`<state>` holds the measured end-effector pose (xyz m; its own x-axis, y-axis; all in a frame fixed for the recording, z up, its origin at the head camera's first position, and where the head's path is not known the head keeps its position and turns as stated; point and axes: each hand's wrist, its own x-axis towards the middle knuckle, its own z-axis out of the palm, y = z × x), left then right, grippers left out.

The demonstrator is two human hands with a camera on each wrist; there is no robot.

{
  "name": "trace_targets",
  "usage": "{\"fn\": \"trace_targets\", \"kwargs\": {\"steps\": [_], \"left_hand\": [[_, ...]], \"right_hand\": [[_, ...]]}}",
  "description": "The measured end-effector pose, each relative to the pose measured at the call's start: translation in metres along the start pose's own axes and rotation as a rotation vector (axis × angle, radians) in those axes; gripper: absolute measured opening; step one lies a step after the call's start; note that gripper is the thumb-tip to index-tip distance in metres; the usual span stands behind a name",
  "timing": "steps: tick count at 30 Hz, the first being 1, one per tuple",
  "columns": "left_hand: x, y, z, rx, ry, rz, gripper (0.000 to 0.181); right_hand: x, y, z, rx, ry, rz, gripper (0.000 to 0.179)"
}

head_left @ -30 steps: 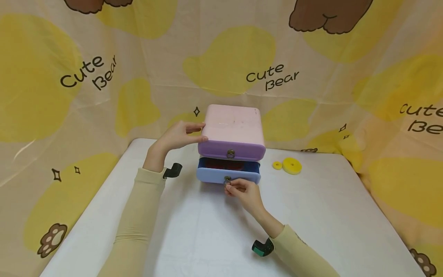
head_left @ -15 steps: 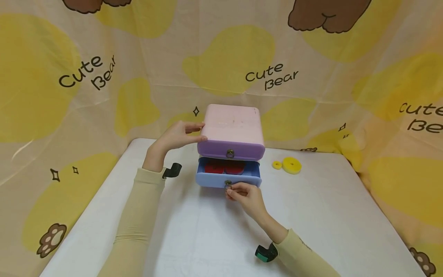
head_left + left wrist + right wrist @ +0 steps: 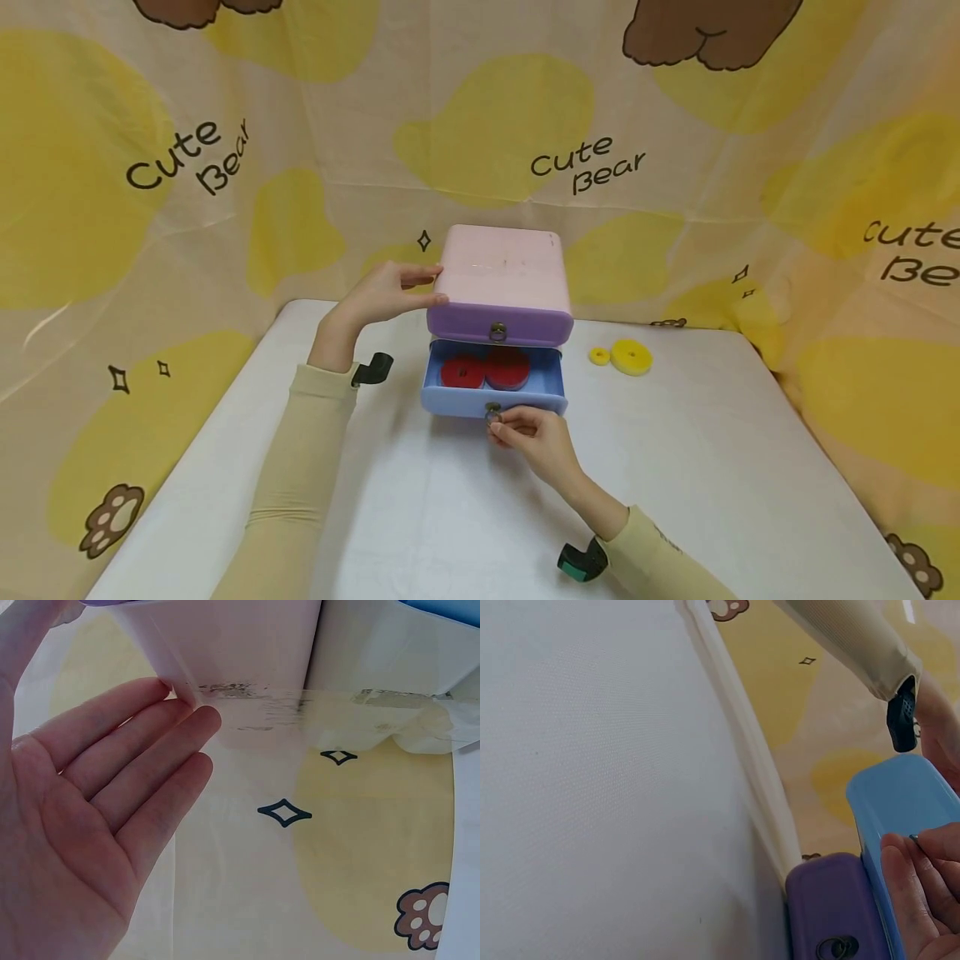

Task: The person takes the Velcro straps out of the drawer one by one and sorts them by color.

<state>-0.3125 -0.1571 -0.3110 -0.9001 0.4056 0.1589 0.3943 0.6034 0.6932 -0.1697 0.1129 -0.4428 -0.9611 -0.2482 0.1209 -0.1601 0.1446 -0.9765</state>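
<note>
A pink-topped plastic drawer box (image 3: 506, 271) with a purple upper drawer front (image 3: 457, 321) stands on the white tabletop (image 3: 420, 517), seen here from the head view. At its six o'clock, a light-blue plastic drawer (image 3: 453, 403) juts out below the purple front, with two flat, round red pieces (image 3: 462, 373) lying side by side inside, at nine and three o'clock of each other. The right hand (image 3: 542, 439) has its thumb and fingertips clamped on the blue drawer's small metal ring pull (image 3: 492, 417). The left hand (image 3: 378, 293) touches the box at nine o'clock, its straight fingers close together against the side and its thumb apart at the purple front's corner. At the box's four o'clock lie a large yellow disc (image 3: 638, 364) and a small yellow disc (image 3: 595, 358).
</note>
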Motion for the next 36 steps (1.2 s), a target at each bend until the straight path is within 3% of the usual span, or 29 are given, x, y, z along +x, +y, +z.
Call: {"fn": "trace_targets", "kwargs": {"steps": [14,36], "left_hand": [[0.0,0.0,0.0,0.002,-0.005,0.009,0.075],[0.0,0.0,0.0,-0.009,-0.002,0.008,0.08]], "right_hand": [[-0.02,-0.033,0.001,-0.021,-0.049,0.027,0.017],[-0.031,-0.033,0.002,-0.104,-0.058,0.013,0.016]]}}
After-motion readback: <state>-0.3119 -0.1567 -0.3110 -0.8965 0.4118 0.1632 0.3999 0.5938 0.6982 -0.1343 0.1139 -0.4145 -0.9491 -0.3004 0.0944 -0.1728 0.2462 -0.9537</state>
